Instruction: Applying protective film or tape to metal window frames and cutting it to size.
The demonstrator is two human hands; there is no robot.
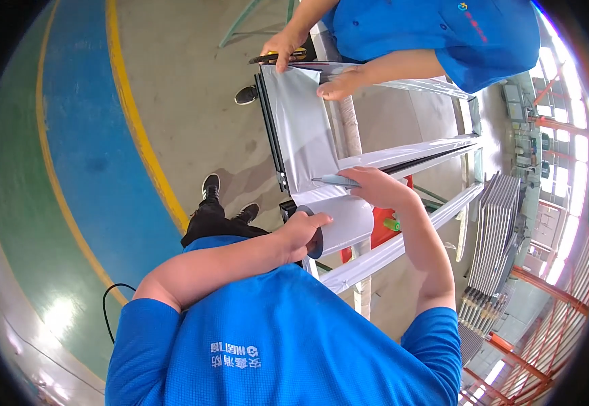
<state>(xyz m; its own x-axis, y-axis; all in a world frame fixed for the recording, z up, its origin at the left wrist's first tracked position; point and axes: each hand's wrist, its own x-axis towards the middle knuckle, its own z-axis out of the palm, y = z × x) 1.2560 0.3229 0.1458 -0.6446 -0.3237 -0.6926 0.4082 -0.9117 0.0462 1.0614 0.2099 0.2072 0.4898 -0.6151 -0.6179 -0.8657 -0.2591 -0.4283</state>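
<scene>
My left hand (300, 237) is closed on the dark-cored end of a roll of whitish film (348, 222). In my right hand (384, 189) is a pale blue utility knife (338, 180), its tip pointing left over the film sheet (301, 128). That sheet runs from the roll away from me along a dark-edged metal frame (271, 135). At the far end, a co-worker's left-side hand (283, 49) holds a yellow-and-black utility knife (288, 57) by the film's edge. The co-worker's other hand (338, 86) rests against the film's right border.
Long film-wrapped frame bars (416, 150) stretch to the right. Below them are a red object (381, 233) and a green roll (392, 224). Stacked metal profiles (494, 230) stand farther right. A yellow floor line (134, 115) borders the blue walkway (81, 135) at left.
</scene>
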